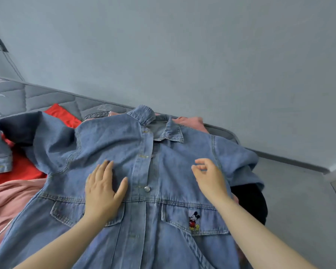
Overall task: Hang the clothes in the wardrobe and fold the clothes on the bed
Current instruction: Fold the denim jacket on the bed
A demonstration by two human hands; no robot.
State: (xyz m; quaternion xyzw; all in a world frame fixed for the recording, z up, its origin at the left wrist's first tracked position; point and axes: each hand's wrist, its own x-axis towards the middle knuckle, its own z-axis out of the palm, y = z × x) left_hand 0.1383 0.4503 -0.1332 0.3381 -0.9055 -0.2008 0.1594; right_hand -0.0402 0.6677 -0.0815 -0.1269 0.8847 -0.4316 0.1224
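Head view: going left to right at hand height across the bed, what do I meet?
red garment → left hand, flat on the denim jacket → metal button → right hand → black garment

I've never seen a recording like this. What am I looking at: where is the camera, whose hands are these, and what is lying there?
No machine here: a person wears one camera on the head, looking forward and down at their own hands. A denim jacket lies front up on the bed, over other clothes: a red garment and a pink garment to the left, a black garment to the right. The left hand lies flat on the jacket's chest. The right hand is at the other side, fingers loosely curled; whether it pinches the cloth I cannot tell.
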